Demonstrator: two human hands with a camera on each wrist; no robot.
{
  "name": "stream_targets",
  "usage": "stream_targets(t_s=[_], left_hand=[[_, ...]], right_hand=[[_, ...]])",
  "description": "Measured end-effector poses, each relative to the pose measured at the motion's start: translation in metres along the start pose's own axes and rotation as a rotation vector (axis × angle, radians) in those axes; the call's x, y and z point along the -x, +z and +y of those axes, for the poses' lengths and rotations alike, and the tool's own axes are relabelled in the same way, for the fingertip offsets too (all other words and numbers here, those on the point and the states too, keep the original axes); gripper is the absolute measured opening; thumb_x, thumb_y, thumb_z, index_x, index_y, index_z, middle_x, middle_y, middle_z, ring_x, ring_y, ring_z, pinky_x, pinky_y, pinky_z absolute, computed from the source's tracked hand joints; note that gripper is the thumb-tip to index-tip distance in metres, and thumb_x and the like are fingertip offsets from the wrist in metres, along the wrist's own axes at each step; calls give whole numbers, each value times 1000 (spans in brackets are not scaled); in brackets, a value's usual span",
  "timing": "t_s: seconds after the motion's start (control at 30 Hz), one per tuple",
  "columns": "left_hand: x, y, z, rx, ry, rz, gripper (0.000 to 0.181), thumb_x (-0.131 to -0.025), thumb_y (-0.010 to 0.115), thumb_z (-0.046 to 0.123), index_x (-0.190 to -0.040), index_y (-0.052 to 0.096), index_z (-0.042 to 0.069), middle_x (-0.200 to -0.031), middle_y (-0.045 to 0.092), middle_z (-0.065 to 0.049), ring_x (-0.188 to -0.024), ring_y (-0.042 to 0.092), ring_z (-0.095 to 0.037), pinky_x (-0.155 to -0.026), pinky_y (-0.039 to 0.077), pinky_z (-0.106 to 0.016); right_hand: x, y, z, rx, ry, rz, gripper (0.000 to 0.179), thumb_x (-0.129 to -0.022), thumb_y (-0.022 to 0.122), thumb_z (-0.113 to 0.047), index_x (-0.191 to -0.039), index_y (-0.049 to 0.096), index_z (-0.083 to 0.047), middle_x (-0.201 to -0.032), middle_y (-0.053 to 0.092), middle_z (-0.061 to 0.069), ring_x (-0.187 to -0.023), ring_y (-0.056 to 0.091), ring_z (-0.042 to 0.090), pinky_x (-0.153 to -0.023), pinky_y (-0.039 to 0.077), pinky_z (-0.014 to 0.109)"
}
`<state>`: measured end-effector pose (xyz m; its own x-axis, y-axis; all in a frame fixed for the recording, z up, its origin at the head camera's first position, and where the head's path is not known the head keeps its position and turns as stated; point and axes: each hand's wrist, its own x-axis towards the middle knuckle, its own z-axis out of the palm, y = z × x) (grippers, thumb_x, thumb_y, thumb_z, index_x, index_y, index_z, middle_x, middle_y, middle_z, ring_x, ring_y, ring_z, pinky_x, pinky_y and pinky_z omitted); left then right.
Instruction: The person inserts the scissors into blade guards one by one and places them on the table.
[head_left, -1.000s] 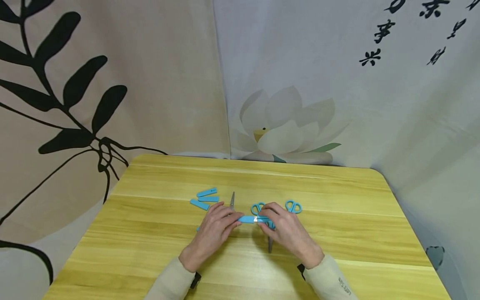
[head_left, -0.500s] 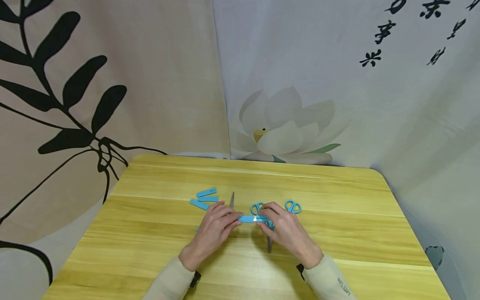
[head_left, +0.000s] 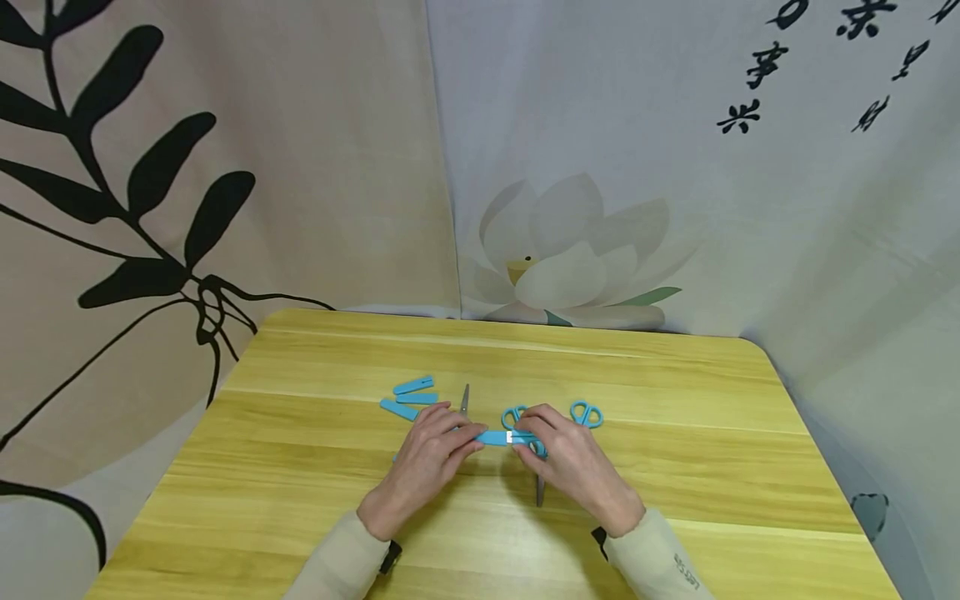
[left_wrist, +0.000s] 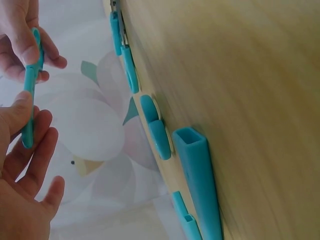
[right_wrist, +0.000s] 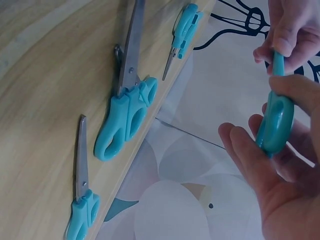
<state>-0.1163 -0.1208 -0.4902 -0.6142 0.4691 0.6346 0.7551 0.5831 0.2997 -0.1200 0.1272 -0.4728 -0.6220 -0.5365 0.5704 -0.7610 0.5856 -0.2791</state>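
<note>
Above the table, both hands hold one small pair of scissors (right_wrist: 280, 120), its blade mostly inside a blue sheath (head_left: 492, 437). My left hand (head_left: 437, 450) pinches the sheath between thumb and fingers. My right hand (head_left: 573, 458) grips the blue handles, which its fingers partly cover in the head view. Between sheath and handles a short pale strip shows. Below the hands lie larger scissors (right_wrist: 125, 105), blades toward the person. Other scissors (right_wrist: 185, 30) lie partly hidden behind the left hand. A third pair (head_left: 587, 414) lies beyond the right hand.
Several blue sheaths (head_left: 414, 385) lie on the wooden table (head_left: 315, 500) left of the hands. A larger hollow sheath (left_wrist: 197, 175) rests near the left wrist, mostly hidden in the head view. Printed curtains (head_left: 337, 167) hang behind the table's far edge.
</note>
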Motion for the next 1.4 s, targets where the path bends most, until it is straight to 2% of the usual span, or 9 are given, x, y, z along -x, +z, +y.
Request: stream_targets(t_s=[0.77, 1.03, 1.17, 1.27, 1.4], left_hand=[[-2, 0, 1, 17, -16, 14, 19, -85, 84, 14, -104, 81, 10, -95, 72, 3, -89, 69, -14, -107, 49, -53], [-2, 1, -2, 8, 22, 23, 19, -86, 84, 14, -104, 80, 9, -97, 73, 1, -93, 69, -17, -107, 49, -52], [-3, 2, -4, 24, 26, 28, 17, -93, 77, 20, -105, 79, 8, -97, 72, 0, -94, 69, -18, -108, 49, -49], [-4, 2, -3, 36, 26, 31, 23, -101, 68, 27, -105, 79, 7, -97, 72, 0, -94, 67, -18, -108, 49, -48], [-5, 3, -2, 49, 28, 42, 28, -103, 63, 30, -106, 78, 7, -97, 71, 1, -96, 65, -19, -97, 53, -42]], right_hand=[[-1, -1, -3, 11, 2, -7, 25, -83, 90, -13, -100, 73, -6, -109, 69, 6, -89, 72, 15, -70, 60, 21], [-2, -1, -1, 5, -6, -1, 25, -83, 90, -13, -100, 74, -6, -109, 69, 5, -86, 72, 14, -70, 60, 20], [-3, -2, -1, 7, -1, 4, 25, -82, 90, -13, -100, 74, -5, -109, 70, 6, -86, 72, 14, -70, 60, 20], [-4, -2, -2, 13, 2, 9, 25, -82, 90, -13, -100, 74, -5, -108, 70, 6, -87, 73, 15, -70, 60, 22], [-4, -3, -2, 24, 1, 14, 24, -82, 90, -12, -100, 74, -6, -108, 70, 5, -88, 73, 16, -72, 61, 23]])
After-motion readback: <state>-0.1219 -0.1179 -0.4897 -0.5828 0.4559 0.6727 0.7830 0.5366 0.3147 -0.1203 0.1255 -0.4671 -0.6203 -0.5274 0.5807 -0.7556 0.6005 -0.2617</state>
